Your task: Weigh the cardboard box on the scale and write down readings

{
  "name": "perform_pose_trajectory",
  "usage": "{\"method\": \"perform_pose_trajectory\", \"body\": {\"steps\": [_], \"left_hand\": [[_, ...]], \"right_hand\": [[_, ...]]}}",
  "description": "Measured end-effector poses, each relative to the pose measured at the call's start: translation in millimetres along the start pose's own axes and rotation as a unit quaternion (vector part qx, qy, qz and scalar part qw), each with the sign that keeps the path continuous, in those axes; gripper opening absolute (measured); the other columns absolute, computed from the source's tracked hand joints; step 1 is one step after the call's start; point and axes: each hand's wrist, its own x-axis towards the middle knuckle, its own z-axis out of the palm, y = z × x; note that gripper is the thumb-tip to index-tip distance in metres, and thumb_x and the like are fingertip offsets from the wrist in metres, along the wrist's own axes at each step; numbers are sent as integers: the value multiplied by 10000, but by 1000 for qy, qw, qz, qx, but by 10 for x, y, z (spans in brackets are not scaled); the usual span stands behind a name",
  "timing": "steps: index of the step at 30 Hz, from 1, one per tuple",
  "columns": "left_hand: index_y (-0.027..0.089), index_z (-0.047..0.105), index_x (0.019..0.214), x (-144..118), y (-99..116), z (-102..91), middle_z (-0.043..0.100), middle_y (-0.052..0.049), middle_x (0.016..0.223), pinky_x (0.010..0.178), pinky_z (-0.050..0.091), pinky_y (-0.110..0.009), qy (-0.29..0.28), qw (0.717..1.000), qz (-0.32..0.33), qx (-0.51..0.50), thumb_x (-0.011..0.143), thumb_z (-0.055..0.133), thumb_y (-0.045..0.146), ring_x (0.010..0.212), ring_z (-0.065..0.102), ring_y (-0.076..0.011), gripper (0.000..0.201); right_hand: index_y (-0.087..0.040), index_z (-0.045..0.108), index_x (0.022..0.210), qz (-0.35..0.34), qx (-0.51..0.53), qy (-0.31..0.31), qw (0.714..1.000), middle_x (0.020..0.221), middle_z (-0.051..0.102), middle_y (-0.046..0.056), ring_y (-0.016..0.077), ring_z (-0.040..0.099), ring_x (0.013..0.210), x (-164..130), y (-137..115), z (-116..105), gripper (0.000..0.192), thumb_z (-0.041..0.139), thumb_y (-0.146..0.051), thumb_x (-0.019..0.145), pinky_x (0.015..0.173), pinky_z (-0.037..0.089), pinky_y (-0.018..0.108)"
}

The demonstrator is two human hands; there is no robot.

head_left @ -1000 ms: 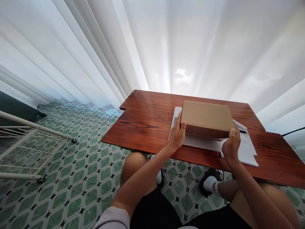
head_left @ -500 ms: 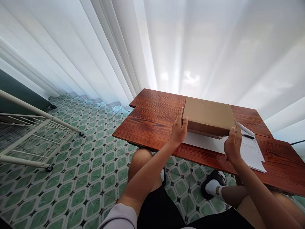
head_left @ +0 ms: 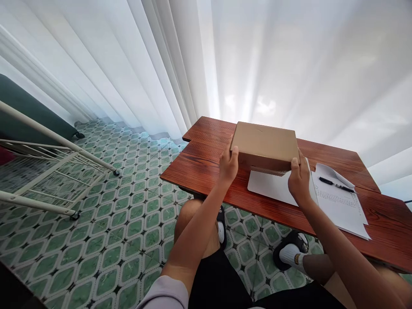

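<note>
While the left hand and the right hand grip its two short ends, the one cardboard box is held between their fingers, thumbs at its near corners. Below the box, on the bench, lies one pale, round-cornered flat slab. Right of the box are one black pen and written-on paper sheets, too overlapped to count. Bare wood opens left of the box; the front edge runs nearer the person than it.

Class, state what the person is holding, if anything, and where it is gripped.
A brown cardboard box, held at opposite ends: the left hand grips its left end, the right hand its right.
</note>
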Motion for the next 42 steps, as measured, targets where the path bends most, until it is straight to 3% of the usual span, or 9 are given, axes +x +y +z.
{"method": "perform_pose_trajectory", "body": {"steps": [9,16,23,42], "left_hand": [[187,620,1325,238,-100,-560,604,-88,1412,1127,417,-359,139,989,-35,44,989,505,486,1340,532,-251,463],[170,638,1267,293,-83,-771,667,-99,1305,1039,468,-374,184,977,-64,88,947,572,427,1223,601,-268,416],[171,643,1254,276,-52,-824,664,-90,1306,1044,453,-388,179,971,-103,121,915,593,328,1221,593,-276,377],[139,616,1338,264,-106,-883,598,-109,1412,1142,406,-403,149,967,-153,137,875,572,240,1327,531,-285,476]], "right_hand": [[-195,499,1486,-14,55,-66,996,1485,524,149,293,450,1409,3,-248,687,593,324,-543,1040,1184,338,531],[-177,525,1452,15,89,-103,991,1468,538,150,285,461,1398,-69,-340,984,572,344,-507,1022,1189,335,508],[-187,541,1442,35,94,-120,988,1494,523,139,284,466,1393,-138,-286,1086,570,340,-516,1023,1189,331,511],[-185,488,1480,11,69,-140,988,1484,521,146,282,451,1401,-202,-219,1084,612,328,-565,1027,1197,320,502]]}}
